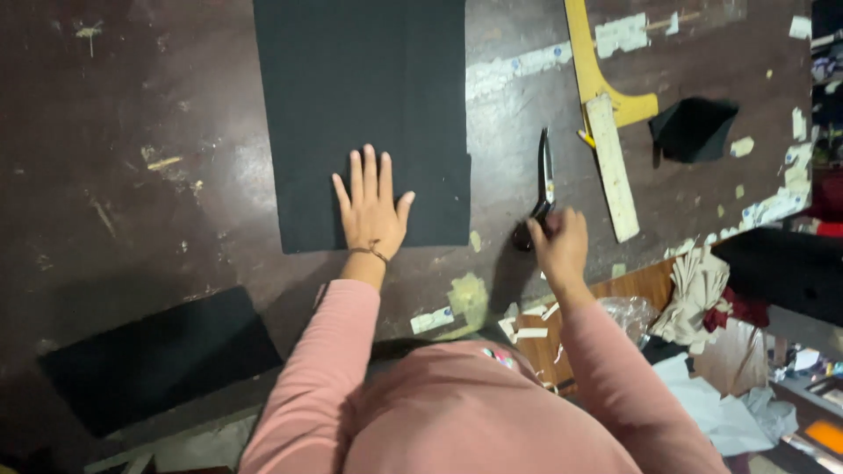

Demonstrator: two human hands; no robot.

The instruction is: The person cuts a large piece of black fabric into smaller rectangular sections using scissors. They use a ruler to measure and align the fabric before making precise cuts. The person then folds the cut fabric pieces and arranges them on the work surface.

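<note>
The pink sleeves (457, 404) of the person fill the near edge of the view, and both arms reach out over a worn dark worktable (132, 132). The left hand (371, 211) lies flat on the near edge of a long black fabric panel (360, 105), fingers spread apart and pressing it down. The right hand (558, 241) is closed around the handles of a pair of tailor's scissors (545, 180), which rest on the table just right of the panel, blades together and pointing away. For a clean cut, the flat hand should, I judge, keep the cloth taut and unwrinkled near the line while the lower blade rides along the tabletop. A yellow curved ruler (590, 61) and a pale straight ruler (613, 167) lie to the right, near a small black fabric scrap (694, 127). Another black piece (158, 360) sits near left.
</note>
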